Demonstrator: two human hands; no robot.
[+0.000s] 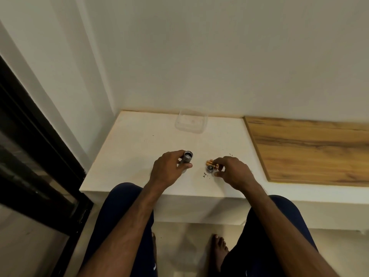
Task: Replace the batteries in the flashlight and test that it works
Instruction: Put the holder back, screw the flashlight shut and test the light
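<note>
My left hand [169, 168] grips the grey metal flashlight body [186, 157], held tilted with its open end facing up and away from me. The flashlight's round end cap [210, 168] lies on the white table [139, 148], just right of that hand. Copper-coloured batteries [210, 162] lie side by side behind the cap. My right hand [232, 172] hovers over the batteries, fingers curled and spread around them; whether it grips one is hidden by the fingers.
A clear plastic container [191, 120] stands at the back of the table against the wall. A wooden panel [311, 148] covers the surface to the right. Small dark specks lie near the cap. A dark-framed door [36, 160] is on the left.
</note>
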